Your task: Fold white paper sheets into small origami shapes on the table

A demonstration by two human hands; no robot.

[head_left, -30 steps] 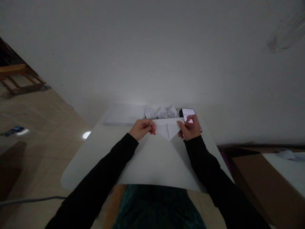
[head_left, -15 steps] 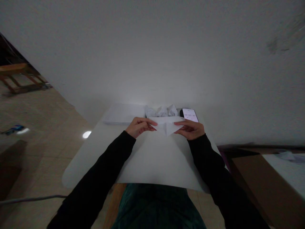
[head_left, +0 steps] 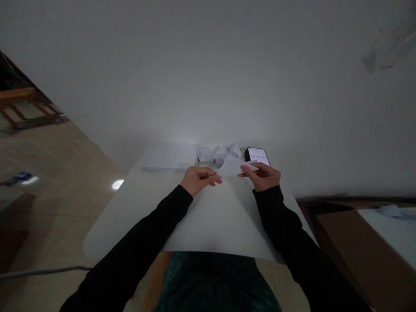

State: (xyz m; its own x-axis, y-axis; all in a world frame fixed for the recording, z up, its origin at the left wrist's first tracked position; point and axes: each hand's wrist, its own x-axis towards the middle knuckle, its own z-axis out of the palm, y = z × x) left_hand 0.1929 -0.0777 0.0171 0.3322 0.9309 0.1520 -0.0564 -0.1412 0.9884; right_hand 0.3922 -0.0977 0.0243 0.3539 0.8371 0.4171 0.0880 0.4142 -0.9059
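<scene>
Both hands pinch folded paper (head_left: pixel 233 166); crumpled papers (head_left: pixel 219 153), phone (head_left: pixel 259 156) just behind

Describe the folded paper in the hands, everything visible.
The folded paper is white, small and flat, with angled edges; its creases are too dim to make out. It is tilted and held above the white table, the right hand pinching its right end and the left hand at its lower left corner.

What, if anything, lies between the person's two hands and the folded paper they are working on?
Nothing visible does. The right hand pinches the folded paper directly, and the left hand sits at its near corner, though actual contact there is unclear. The crumpled paper lies behind it.
</scene>
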